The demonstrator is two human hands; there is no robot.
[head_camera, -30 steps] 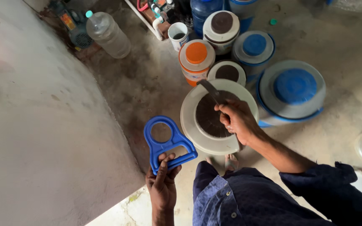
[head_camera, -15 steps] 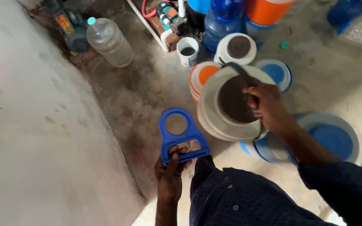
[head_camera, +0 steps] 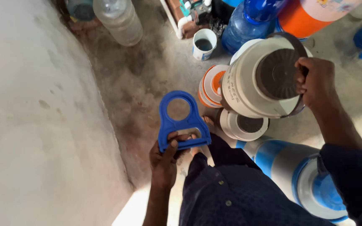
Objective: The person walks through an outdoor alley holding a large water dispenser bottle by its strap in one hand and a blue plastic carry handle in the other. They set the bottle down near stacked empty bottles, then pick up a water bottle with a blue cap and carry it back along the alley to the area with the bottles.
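My left hand (head_camera: 167, 160) grips a blue plastic carry handle (head_camera: 180, 121) with a round ring at its top, held low over the concrete floor. My right hand (head_camera: 316, 82) holds a large white round container (head_camera: 245, 83) lifted and tilted, its dark grey circular end facing the camera; the fingers hook a thin dark band at the container's rim. Under the raised container lie a smaller white container with a dark middle (head_camera: 244, 125) and an orange and white one (head_camera: 212, 86).
A grey wall (head_camera: 34, 125) fills the left. A clear plastic bottle (head_camera: 119, 20), a small white cup (head_camera: 203, 43), a blue water jug (head_camera: 252, 21) and an orange vessel (head_camera: 311, 14) stand at the back. A blue and white container (head_camera: 302, 175) lies at the lower right.
My right hand has raised and tilted the large white container up off the floor. The view has moved closer. My left hand keeps the blue handle, shifted slightly.
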